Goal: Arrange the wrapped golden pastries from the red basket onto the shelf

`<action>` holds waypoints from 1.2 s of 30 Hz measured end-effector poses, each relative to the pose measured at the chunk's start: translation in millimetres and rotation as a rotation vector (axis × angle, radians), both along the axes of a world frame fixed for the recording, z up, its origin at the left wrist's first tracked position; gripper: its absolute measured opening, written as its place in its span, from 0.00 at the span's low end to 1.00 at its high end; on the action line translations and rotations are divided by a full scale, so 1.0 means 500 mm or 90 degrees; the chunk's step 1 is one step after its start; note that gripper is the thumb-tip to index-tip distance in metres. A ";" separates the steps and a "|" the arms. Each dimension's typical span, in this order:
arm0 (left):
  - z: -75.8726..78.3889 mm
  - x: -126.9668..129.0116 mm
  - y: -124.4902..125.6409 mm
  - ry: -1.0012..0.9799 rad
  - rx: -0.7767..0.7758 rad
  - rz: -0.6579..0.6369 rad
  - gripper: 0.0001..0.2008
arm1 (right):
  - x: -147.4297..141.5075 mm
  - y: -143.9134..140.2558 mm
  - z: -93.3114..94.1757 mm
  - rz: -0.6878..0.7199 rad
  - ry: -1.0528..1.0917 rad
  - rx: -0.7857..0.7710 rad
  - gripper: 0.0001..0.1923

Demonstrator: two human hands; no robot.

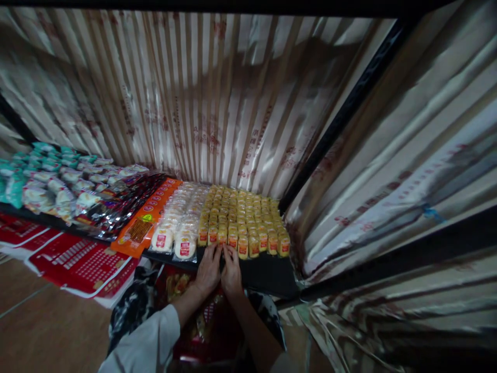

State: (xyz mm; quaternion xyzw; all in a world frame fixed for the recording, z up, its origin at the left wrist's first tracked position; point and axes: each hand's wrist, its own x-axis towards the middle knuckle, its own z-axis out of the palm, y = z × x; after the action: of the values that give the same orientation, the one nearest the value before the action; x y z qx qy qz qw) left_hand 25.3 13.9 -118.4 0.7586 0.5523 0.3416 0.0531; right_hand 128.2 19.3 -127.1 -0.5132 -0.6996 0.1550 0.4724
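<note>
Rows of small yellow wrapped snack packs (243,247) with red labels stand on the black shelf (267,274). My left hand (208,269) is at the front edge of these rows, fingers closed and fingertips against a yellow pack. Close beside it, my right hand (232,274) has its fingers bent onto the same front pack. The fingertips partly cover that pack. Just left of the yellow rows are two rows of round white wrapped snacks (185,246) with red labels.
Farther left lie an orange snack bag (137,230), dark shiny packets (120,207), white packets (64,194) and teal packets (15,189). Red printed bags (85,261) sit below the shelf. Striped plastic sheeting (233,103) hangs behind, and a dark metal post (341,114) rises at the right.
</note>
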 end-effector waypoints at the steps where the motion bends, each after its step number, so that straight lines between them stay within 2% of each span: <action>1: -0.003 0.005 0.001 -0.004 0.002 0.003 0.22 | 0.002 0.001 -0.001 0.004 0.010 -0.002 0.27; 5: -0.018 0.018 0.005 0.005 -0.009 0.007 0.22 | 0.010 -0.005 0.001 0.029 0.034 0.009 0.27; 8: -0.022 0.019 0.005 0.026 -0.034 0.018 0.22 | 0.017 -0.019 0.007 0.009 -0.002 0.035 0.28; 12: -0.019 0.017 0.003 0.046 -0.016 0.014 0.25 | 0.034 -0.024 0.007 -0.045 -0.084 0.036 0.31; 19: -0.011 0.017 0.002 0.021 -0.013 0.007 0.25 | 0.033 -0.002 -0.006 -0.042 -0.110 -0.005 0.33; 27: 0.000 0.018 0.000 -0.015 -0.032 0.001 0.24 | 0.023 -0.002 0.004 -0.035 -0.110 -0.030 0.32; 32: -0.015 0.015 -0.002 -0.009 0.005 -0.004 0.24 | 0.018 0.003 0.007 -0.029 -0.075 -0.046 0.31; 36: -0.039 0.020 -0.001 0.079 0.046 -0.076 0.22 | 0.026 0.007 0.011 -0.023 -0.037 -0.061 0.28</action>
State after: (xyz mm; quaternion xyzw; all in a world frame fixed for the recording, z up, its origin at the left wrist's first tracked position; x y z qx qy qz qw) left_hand 35.2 13.4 -138.0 0.8115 0.4954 0.3097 0.0117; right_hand 141.4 23.1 -121.7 -0.5517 -0.6955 0.1647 0.4298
